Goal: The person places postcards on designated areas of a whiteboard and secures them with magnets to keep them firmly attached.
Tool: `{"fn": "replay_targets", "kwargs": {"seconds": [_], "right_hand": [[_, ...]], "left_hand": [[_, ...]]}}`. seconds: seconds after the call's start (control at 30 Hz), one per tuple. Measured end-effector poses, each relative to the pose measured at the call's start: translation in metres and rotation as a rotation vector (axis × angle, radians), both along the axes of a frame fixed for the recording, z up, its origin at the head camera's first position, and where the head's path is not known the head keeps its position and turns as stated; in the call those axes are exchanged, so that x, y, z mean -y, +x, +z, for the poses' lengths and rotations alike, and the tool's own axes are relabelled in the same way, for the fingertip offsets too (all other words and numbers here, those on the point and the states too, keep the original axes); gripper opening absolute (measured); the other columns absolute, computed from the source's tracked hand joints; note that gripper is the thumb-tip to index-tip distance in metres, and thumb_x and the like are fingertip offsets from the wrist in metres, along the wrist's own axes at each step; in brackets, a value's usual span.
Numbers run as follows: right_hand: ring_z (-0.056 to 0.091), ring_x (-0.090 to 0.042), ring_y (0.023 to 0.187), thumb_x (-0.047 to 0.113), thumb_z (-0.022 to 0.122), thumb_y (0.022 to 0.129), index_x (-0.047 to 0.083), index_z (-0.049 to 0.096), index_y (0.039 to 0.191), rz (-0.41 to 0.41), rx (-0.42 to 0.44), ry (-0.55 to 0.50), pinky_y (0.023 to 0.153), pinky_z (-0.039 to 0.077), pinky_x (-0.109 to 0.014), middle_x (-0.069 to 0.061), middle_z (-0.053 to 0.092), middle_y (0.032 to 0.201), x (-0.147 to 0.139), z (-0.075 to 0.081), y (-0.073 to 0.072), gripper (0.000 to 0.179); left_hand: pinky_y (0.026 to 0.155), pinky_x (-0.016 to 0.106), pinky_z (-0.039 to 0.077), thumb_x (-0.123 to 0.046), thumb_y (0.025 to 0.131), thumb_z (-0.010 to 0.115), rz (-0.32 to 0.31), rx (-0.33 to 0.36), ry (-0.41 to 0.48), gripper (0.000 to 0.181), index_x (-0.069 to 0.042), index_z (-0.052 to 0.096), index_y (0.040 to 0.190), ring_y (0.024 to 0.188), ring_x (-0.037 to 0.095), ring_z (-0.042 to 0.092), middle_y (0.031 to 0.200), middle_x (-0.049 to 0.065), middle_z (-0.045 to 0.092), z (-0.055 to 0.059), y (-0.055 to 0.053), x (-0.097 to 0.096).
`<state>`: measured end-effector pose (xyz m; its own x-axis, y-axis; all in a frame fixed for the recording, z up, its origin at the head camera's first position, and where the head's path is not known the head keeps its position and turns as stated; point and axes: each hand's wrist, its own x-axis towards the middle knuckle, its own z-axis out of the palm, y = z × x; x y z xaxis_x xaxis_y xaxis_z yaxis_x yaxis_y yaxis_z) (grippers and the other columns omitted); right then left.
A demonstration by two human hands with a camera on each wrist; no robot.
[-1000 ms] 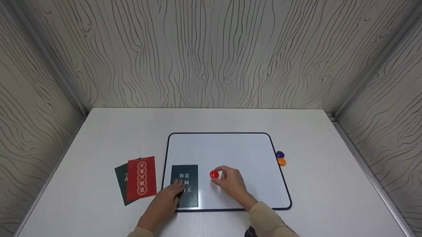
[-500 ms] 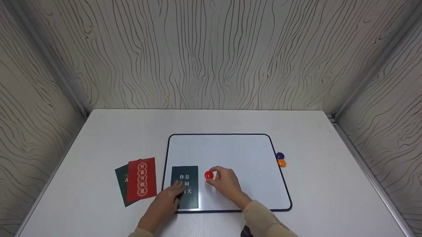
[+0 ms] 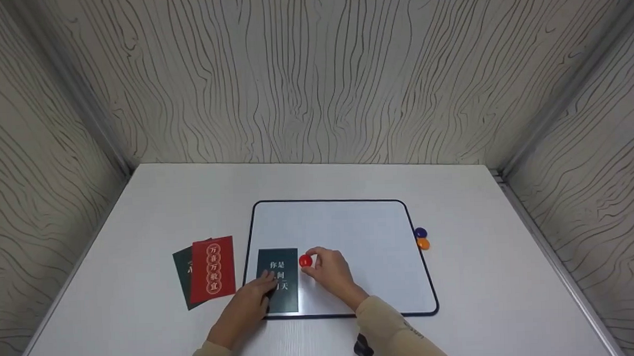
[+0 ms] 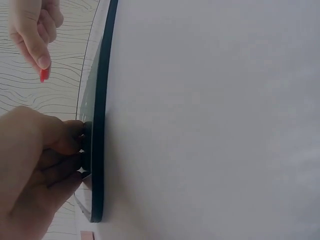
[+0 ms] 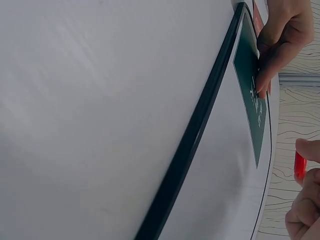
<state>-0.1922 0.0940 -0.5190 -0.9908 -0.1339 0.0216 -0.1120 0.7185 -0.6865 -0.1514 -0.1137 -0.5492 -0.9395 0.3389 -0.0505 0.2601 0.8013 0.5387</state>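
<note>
My left hand (image 3: 246,304) rests its fingertips on a dark green card (image 3: 286,301) with white characters, holding it flat on the left part of a whiteboard (image 3: 350,229) with a dark frame. In the right wrist view the left hand's fingers (image 5: 265,82) reach down onto the card. Thumb and index finger of my right hand (image 3: 332,272) pinch a round red magnet (image 3: 305,260) just right of the card's edge. The right wrist view shows the magnet (image 5: 299,165) edge-on, raised above the board.
Left of the board lie a red card (image 3: 212,271) with gold characters and another green card (image 3: 186,275) partly under it. A purple magnet (image 3: 420,232) and an orange magnet (image 3: 423,244) sit at the board's right edge. Patterned walls enclose the white table (image 3: 129,232).
My right hand has moved left with the red magnet, from the board's middle to beside the green card. The left hand and the cards have stayed where they were.
</note>
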Motion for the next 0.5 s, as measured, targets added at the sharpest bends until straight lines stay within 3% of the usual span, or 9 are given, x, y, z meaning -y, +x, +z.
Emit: {"fn": "replay_targets", "kwargs": {"seconds": [0.5], "right_hand": [[0.047, -0.006, 0.057, 0.016, 0.073, 0.083, 0.007, 0.067, 0.114, 0.011, 0.059, -0.050, 0.049, 0.038, -0.015, -0.001, 0.059, 0.068, 0.013, -0.003, -0.006, 0.033]], "left_hand": [[0.106, 0.052, 0.044, -0.009, 0.093, 0.057, 0.003, 0.035, 0.010, 0.043, -0.009, 0.055, 0.136, 0.138, 0.036, 0.045, 0.148, 0.012, 0.049, -0.002, -0.002, 0.001]]}}
